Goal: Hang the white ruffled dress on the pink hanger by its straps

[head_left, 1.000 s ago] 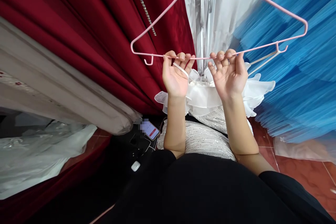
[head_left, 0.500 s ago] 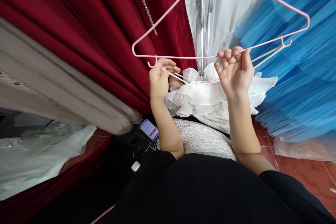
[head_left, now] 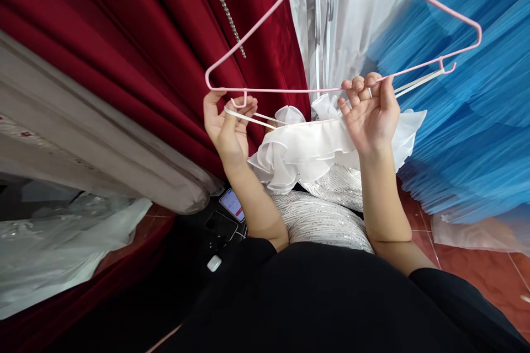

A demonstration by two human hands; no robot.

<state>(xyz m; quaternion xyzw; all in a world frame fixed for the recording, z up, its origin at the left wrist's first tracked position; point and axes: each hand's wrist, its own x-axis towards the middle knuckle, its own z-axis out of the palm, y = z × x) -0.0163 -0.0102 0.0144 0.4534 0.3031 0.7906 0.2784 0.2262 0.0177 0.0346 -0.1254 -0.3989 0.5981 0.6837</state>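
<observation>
My right hand (head_left: 368, 110) grips the lower bar of a pink clothes hanger (head_left: 285, 90) between thumb and fingers. At the hanger's left hook, my left hand (head_left: 229, 127) is closed on a thin white strap loop (head_left: 252, 119), stretched over the thumb beside the hook. Another strap (head_left: 420, 84) is looped at the right hook. Both straps run down to a white dress (head_left: 306, 149) with a ruffled top, and its sequined skirt (head_left: 327, 215) lies across my lap. The hanger's top is cut off by the frame.
A dark red curtain (head_left: 260, 27) and pale fabric (head_left: 103, 127) hang at the left; blue tulle (head_left: 467, 99) hangs at the right. A lit phone (head_left: 232, 205) and a white earbud case (head_left: 214, 263) lie on a black surface to the left. Red tiles (head_left: 476, 276) cover the floor.
My left hand has moved left and slightly down, drawing the strap out beside the left hook. The dress's ruffled top has shifted left with it. My right hand stays on the bar.
</observation>
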